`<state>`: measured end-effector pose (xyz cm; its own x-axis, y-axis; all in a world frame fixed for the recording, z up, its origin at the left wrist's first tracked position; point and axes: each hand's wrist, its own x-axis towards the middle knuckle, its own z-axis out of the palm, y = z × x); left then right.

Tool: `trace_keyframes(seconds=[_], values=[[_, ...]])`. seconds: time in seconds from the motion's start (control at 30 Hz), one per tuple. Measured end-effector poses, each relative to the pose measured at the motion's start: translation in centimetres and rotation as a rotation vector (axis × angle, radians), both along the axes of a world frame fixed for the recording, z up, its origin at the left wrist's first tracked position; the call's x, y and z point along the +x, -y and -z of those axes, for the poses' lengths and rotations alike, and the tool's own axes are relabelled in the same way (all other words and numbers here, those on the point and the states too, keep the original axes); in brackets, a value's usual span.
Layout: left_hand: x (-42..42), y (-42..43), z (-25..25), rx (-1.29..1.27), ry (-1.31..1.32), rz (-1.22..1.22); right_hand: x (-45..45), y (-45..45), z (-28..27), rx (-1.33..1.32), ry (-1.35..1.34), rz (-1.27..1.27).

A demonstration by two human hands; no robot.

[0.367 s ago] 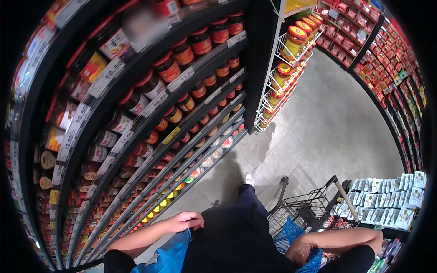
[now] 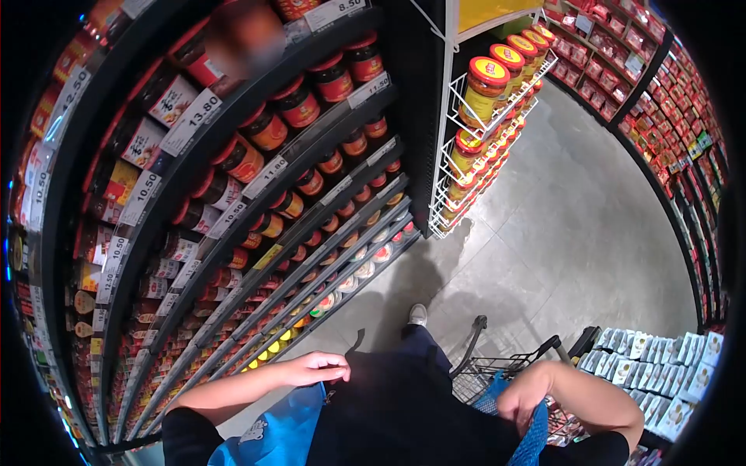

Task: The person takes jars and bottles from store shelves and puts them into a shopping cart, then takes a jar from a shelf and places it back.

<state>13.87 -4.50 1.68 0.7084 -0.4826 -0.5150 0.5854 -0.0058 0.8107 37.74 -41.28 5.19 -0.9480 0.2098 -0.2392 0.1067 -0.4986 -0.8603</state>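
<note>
My left hand [image 2: 320,366] is in front of my body with its fingers loosely curled together. Nothing shows in it, though the inside of the palm is hidden. Just below the hand and forearm hangs a blue bag [image 2: 284,427] with pale print. My right hand [image 2: 524,394] bends down at a blue mesh bag [image 2: 536,435], which shows on both sides of it. Its fingers are curled and their tips are partly hidden, so what they hold cannot be made out. A wire shopping cart [image 2: 497,365] stands beyond the right hand.
Shelves of jars with price tags [image 2: 193,120] curve along my left. A white wire rack [image 2: 478,124] holds yellow jars with red lids at the shelf end. Grey floor [image 2: 559,202] lies ahead. Pale packets [image 2: 649,365] are stacked at right, and red packets [image 2: 622,54] line the far shelves.
My right hand has come up into clearer view above the mesh bag. The view has shifted closer to the jar shelves and wire rack. My left hand has barely moved.
</note>
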Motion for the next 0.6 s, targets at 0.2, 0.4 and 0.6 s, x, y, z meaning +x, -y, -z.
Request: trace_keyframes(seconds=[0.2,0.4,0.6], values=[[2.5,1.4,-0.1,0.018,-0.085,-0.048,9.1,2.4,-0.4,0.125,-0.097,0.577],[3.6,2.8,0.1,0.033,-0.192,-0.232,4.6,-4.4,10.7,0.026,-0.382,0.339],[3.3,3.6,0.7,0.066,-0.189,-0.353,8.6,-14.8,13.1,0.037,-0.107,1.164]])
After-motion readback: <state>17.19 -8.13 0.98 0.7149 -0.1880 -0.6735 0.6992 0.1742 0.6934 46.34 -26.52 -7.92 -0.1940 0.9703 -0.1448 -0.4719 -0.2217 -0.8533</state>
